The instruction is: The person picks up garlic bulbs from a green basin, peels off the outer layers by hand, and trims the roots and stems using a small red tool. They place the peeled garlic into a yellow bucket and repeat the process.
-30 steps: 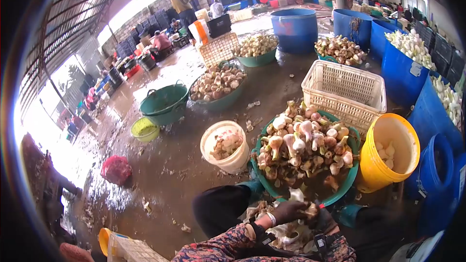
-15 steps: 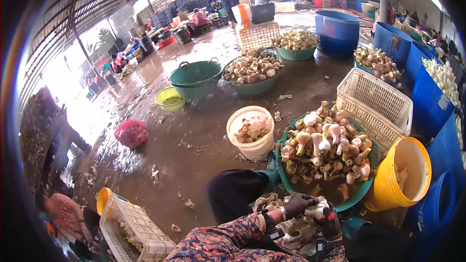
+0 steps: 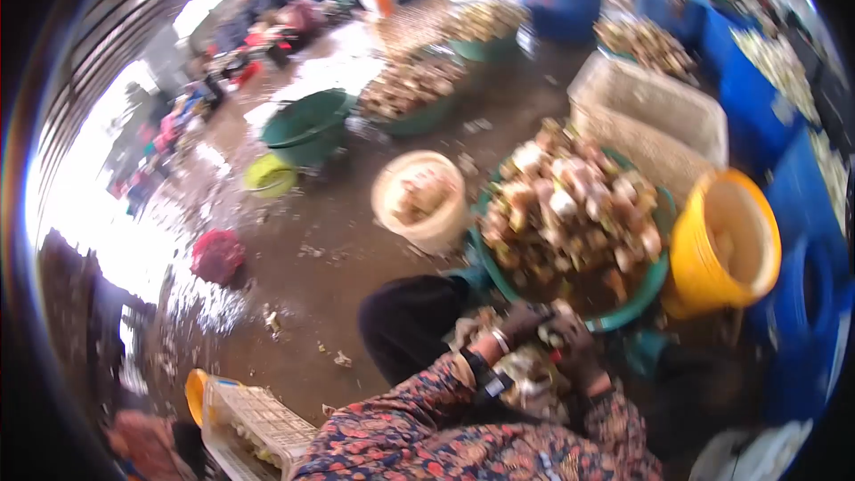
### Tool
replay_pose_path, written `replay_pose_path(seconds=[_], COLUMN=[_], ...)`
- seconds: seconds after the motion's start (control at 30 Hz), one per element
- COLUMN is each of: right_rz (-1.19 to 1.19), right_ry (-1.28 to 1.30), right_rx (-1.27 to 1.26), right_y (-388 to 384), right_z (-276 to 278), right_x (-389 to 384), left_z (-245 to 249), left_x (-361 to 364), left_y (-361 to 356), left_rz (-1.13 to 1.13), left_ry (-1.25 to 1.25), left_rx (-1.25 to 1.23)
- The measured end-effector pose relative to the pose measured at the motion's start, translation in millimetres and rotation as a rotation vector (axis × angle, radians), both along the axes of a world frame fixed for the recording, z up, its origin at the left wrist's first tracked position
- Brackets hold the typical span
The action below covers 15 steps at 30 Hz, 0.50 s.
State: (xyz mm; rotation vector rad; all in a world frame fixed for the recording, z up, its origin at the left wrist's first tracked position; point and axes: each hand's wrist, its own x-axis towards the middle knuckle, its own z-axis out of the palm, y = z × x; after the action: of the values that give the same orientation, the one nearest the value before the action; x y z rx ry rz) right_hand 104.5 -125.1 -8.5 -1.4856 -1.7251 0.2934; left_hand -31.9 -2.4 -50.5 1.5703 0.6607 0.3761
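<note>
Both my hands meet over my lap, in dark gloves, and motion blurs them. My left hand is closed around a pale garlic bulb. Against the bulb's other side, my right hand is closed too; a small red part shows by its fingers, but I cannot tell what it holds. Loose garlic skins are heaped below the hands. Just beyond my hands stands a green basin piled with garlic bulbs, stems and roots still on many.
Left of the basin is a white bucket with peelings. A yellow bucket, a white crate and blue barrels line the right. More green basins stand farther off. A person sits at lower left beside a crate.
The view has swung and blurred, so the basins sit higher and further left. My right hand has come up against my left at the garlic bulb.
</note>
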Motion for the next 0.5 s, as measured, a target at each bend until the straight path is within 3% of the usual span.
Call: replay_pose_path(seconds=[0.03, 0.07, 0.1, 0.13, 0.17, 0.2, 0.23, 0.27, 0.33, 0.37, 0.4, 0.43, 0.47, 0.5], right_rz=[-0.076, -0.1, -0.093, -0.225, -0.335, -0.393, -0.332, -0.475, -0.456, -0.371, -0.257, -0.056, -0.095, -0.19], right_ry=[-0.086, 0.001, 0.026, 0.217, 0.59, 1.39, 1.42, 0.969, 1.546, 1.921, 2.283, 2.226, 2.373, 2.019], right_rx=[-0.022, -0.087, -0.136, -0.144, -0.162, -0.159, -0.21, -0.312, -0.467, -0.305, -0.11, -0.067, -0.118, -0.064], right_y=[-2, -4, -4, -4, -8, -3, -14, -13, -7, -3, -3, -14, -18, -16], right_z=[-24, -14, -27, -3, -29, -24, -28, -29, -7, -55, -104, -82, -66, -58], right_x=[3, 2, 7, -1, -1, -1, 6, 17, 22, 30, 38, 46, 50, 51], left_z=[-12, -19, 13, -8, -7, -2, 7, 23, 85, 97, 83, 94, 105, 101], left_x=[0, 1, 2, 5, 4, 3, 4, 4, 11, 9, 2, -4, -10, -22], left_y=[-4, -5, -13, -8, -8, -3, -1, -3, -10, -15, -10, -8, -6, 0], left_rz=[0.161, 0.223, 0.258, 0.259, 0.271, 0.281, 0.212, 0.143, -0.007, 0.059, 0.087, 0.107, 0.132, 0.128], left_ry=[-0.082, -0.096, -0.178, -0.42, -0.423, -0.442, -0.374, -0.316, -0.091, -0.124, -0.298, -0.328, -0.354, -0.31], left_rx=[-0.367, -0.545, -0.541, -0.75, -0.631, -0.493, -0.287, -0.076, 0.77, 0.583, 0.155, -0.099, -0.354, -0.206])
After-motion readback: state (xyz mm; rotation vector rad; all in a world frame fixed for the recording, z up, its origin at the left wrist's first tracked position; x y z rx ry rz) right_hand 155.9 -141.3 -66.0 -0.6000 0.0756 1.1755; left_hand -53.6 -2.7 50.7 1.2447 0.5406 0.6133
